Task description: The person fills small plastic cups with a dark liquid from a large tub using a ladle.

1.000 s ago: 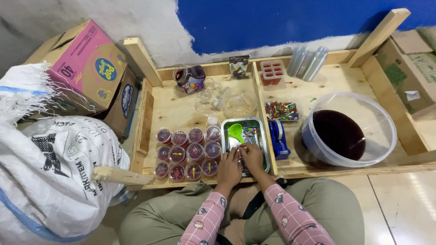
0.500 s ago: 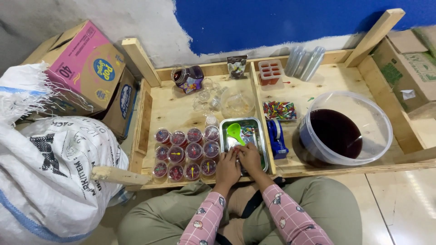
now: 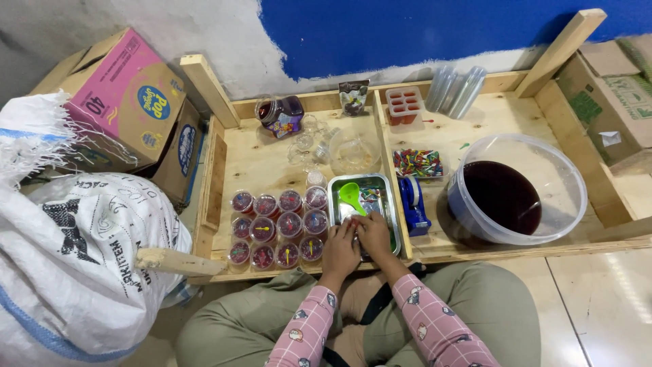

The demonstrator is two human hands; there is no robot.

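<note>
On a plywood tray (image 3: 272, 160) against a blue-and-white wall (image 3: 407, 34), both hands, left (image 3: 339, 250) and right (image 3: 375, 234), meet over the steel pan (image 3: 390, 204); grip unclear. Cups (image 3: 278, 228) at 9 o'clock, tub (image 3: 564, 170) at 3.

A big clear tub (image 3: 567, 170) of dark liquid sits at the right of the wooden tray (image 3: 258, 160). Beside it, a blue tape dispenser (image 3: 413, 202); further back, what looks like a box of coloured sticks (image 3: 417, 163). A white sack (image 3: 81, 258) slumps left.
</note>
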